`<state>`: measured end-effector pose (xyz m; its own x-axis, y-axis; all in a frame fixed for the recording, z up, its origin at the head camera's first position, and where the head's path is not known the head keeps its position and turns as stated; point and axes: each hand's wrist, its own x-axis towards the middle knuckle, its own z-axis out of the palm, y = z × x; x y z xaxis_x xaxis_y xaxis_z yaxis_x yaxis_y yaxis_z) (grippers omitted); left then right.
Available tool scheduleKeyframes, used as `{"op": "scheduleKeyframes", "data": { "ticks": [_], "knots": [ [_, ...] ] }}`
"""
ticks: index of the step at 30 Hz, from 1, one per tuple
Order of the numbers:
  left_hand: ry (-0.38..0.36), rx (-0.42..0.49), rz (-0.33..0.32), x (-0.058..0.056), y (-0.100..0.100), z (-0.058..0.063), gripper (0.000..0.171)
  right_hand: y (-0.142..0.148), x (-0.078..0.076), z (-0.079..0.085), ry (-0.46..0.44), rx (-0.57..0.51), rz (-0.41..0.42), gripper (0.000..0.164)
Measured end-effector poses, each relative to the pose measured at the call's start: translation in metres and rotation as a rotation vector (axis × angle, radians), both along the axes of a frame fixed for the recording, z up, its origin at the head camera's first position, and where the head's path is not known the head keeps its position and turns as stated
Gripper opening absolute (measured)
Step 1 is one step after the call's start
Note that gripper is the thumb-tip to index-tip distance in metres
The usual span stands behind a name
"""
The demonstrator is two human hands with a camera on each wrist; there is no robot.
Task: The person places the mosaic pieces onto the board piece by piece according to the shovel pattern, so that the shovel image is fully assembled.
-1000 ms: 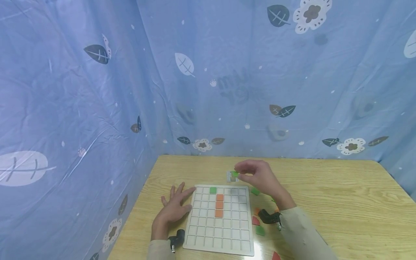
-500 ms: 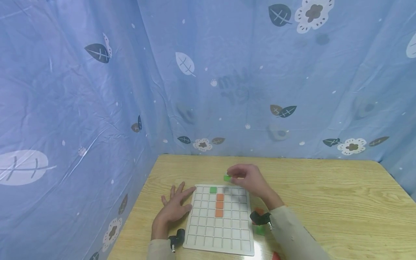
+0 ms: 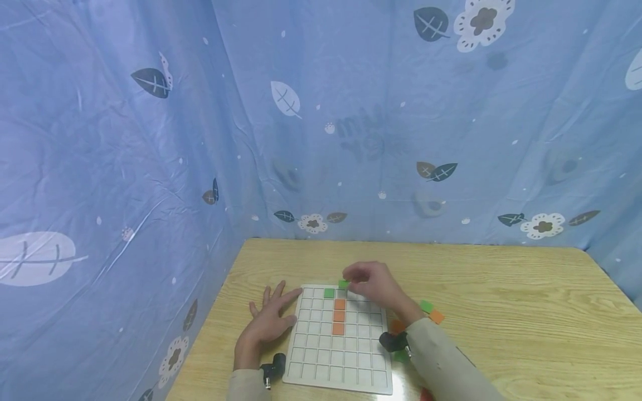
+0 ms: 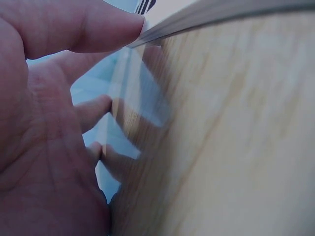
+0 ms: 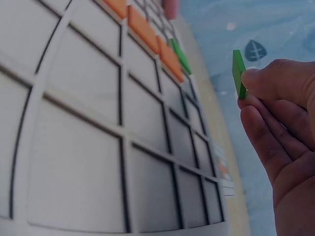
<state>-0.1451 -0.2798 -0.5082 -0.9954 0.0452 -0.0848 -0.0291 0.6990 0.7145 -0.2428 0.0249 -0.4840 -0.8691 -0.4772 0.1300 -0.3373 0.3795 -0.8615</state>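
Observation:
A white grid board [image 3: 321, 359] lies on the table, divided into square cells. My left hand [image 3: 273, 320] rests with spread, straight fingers at the board's left edge; in the left wrist view its thumb [image 4: 108, 27] touches that edge. Between thumb and fingertips, my right hand [image 3: 373, 284] pinches a green square tile [image 5: 238, 73] above the board's far edge. Another green tile [image 3: 329, 293] sits in a cell of the far row. Orange tiles [image 3: 339, 316] fill three cells in one column, just right of it and nearer to me.
Right of the board lie a loose green tile [image 3: 426, 306] and an orange tile [image 3: 436, 317]. More pieces are partly hidden by the right forearm, among them a red piece [image 3: 426, 395]. A printed card [image 5: 225, 172] lies past the board. Blue curtains [image 3: 351, 139] stand behind and left.
My right hand has carried the green tile leftward and toward me, from over the printed card to the board's far edge. My left hand has stayed put.

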Motion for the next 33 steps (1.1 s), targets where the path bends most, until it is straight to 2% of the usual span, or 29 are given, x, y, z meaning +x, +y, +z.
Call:
{"op": "scheduleKeyframes", "data": {
  "ticks": [12,21,33],
  "knots": [
    [0.000,0.001,0.010,0.000,0.000,-0.002,0.070,-0.010,0.000,-0.017,0.076,0.094,-0.001,0.033],
    [-0.004,-0.004,0.005,-0.001,-0.001,-0.002,0.070,-0.015,0.005,-0.019,0.119,0.132,0.001,0.033],
    [0.001,0.008,0.001,0.000,-0.001,-0.003,0.070,-0.018,0.005,-0.022,0.184,0.179,0.044,0.033]
  ]
}}
